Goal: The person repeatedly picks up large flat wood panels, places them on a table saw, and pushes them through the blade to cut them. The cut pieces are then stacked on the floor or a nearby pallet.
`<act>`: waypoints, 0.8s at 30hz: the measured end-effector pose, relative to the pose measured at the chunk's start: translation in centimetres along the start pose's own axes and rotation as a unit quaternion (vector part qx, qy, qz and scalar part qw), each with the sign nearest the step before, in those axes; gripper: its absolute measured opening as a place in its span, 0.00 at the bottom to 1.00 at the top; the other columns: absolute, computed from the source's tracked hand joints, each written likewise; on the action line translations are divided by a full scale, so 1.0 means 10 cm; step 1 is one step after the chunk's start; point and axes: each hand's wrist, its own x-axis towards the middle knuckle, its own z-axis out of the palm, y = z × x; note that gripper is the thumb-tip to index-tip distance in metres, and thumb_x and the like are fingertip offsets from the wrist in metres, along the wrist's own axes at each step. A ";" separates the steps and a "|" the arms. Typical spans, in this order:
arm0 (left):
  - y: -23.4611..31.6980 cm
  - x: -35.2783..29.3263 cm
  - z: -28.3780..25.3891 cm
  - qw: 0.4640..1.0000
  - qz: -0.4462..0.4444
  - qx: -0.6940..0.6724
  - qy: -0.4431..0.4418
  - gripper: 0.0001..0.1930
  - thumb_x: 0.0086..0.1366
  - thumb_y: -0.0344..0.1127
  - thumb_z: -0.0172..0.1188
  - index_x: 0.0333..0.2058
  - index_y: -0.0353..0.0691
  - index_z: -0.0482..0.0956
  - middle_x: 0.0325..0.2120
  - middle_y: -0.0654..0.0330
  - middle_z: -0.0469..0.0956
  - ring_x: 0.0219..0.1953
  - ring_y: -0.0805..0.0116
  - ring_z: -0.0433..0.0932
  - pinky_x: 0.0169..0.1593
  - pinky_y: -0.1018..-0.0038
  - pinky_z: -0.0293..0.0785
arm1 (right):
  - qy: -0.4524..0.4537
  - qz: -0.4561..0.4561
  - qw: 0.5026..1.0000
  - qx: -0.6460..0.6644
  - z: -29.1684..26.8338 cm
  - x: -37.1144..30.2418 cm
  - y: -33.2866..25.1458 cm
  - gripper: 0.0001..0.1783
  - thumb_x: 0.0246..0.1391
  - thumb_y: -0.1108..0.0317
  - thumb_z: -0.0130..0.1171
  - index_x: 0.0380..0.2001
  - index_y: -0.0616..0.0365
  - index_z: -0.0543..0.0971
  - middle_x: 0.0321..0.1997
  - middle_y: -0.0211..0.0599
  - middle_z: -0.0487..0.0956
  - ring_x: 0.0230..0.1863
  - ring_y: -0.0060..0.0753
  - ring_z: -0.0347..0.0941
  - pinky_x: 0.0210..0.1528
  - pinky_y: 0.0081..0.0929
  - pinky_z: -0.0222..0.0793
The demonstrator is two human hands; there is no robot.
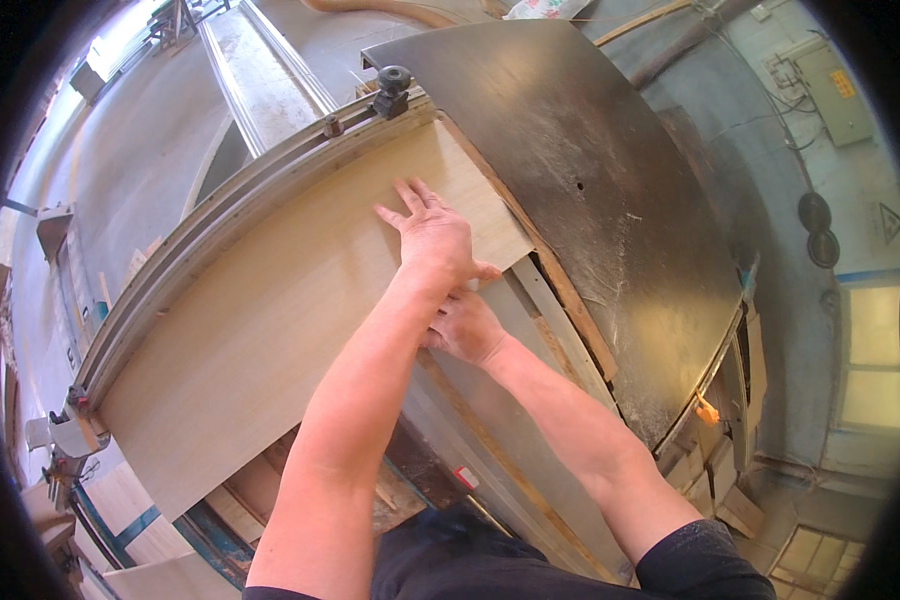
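A long pale wooden board (270,330) lies flat and slanted across the saw table. My left hand (436,240) rests on top of it toward its right end, palm down and open, fingers spread, thumb pointing right. Just below, my right hand (467,325) sits at the board's near edge, with its thumb and fingers apart. My left wrist crosses over it and hides part of its fingers. Along the board's far side runs a metal fence (220,218), which carries a black knob (394,82) near its right end.
A dark metal tabletop (570,170) spreads to the right, with a worn wooden strip (580,300) along its left edge. Beyond the fence a metal rail (260,70) leads away. A grey electrical box (832,95) hangs on the right wall. Wood pieces lie under the table at the lower right.
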 end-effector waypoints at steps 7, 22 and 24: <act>-0.01 0.01 -0.06 1.000 0.006 0.012 -0.018 0.78 0.41 0.80 0.74 0.69 0.09 0.55 0.74 0.21 0.48 0.78 0.23 0.42 0.70 0.22 0.52 | 0.009 0.021 0.999 0.035 0.00 0.01 0.01 0.39 0.53 0.40 0.69 0.63 0.51 0.79 0.67 0.35 0.77 0.72 0.46 0.68 0.76 0.48 0.62; -0.05 0.12 -0.06 1.000 -0.002 0.007 -0.018 0.77 0.39 0.80 0.75 0.68 0.11 0.59 0.75 0.23 0.47 0.79 0.23 0.41 0.70 0.22 0.50 | -0.012 0.026 0.999 0.022 0.06 0.03 0.14 0.37 0.52 0.45 0.71 0.62 0.51 0.80 0.67 0.36 0.78 0.72 0.50 0.67 0.74 0.47 0.64; -0.05 0.16 -0.04 1.000 -0.003 0.007 -0.014 0.77 0.40 0.81 0.74 0.69 0.12 0.59 0.75 0.24 0.48 0.79 0.24 0.42 0.70 0.22 0.51 | -0.031 0.040 0.998 0.034 0.08 0.02 0.18 0.36 0.53 0.46 0.71 0.62 0.51 0.80 0.67 0.37 0.78 0.72 0.50 0.67 0.75 0.48 0.63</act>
